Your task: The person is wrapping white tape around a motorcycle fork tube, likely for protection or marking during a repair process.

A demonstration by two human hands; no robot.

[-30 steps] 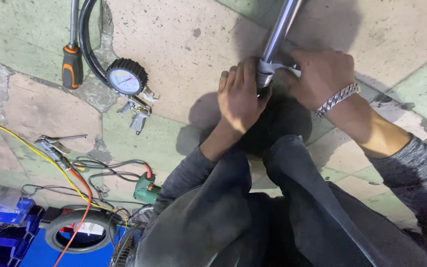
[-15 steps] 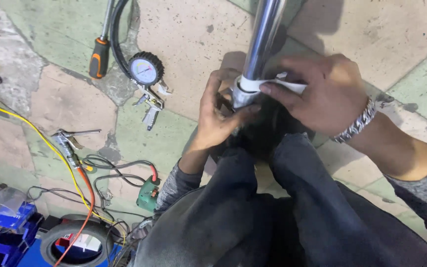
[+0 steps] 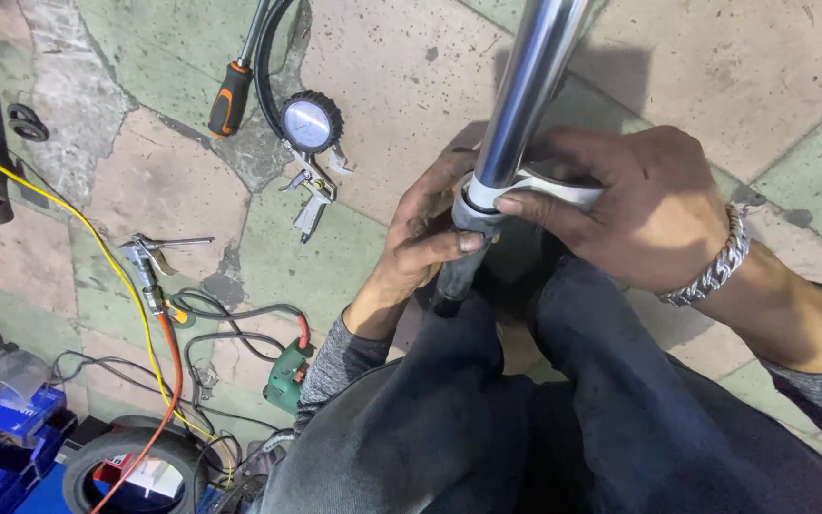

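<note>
Head camera, so what have you got there?

— I have a shiny metal tube (image 3: 535, 86) standing between my knees, its dark lower part (image 3: 456, 276) running down toward the floor (image 3: 411, 67). My left hand (image 3: 425, 238) is wrapped around the dark collar just under the chrome, thumb pressed across it. My right hand (image 3: 639, 205) is closed on a flat white tool (image 3: 549, 186) that hugs the tube at the joint.

— What worries you?

— The chrome looks slick and my fingers look grimy, so I judge the left hand could slide and let the tube twist. If the white tool skips off the collar, it may scratch the chrome or my knuckles could hit the tube. I also can't tell how firmly the bottom end sits; it is hidden behind my legs.

— Anything around you in the way?

— A pressure gauge (image 3: 311, 122) with its hose and an orange-handled screwdriver (image 3: 229, 95) lie well off to the left, and a yellow cable (image 3: 97, 243) and an orange cable (image 3: 171, 381) trail near a green tool (image 3: 287, 376). If the tube tips that way, I think it could land on them.
</note>
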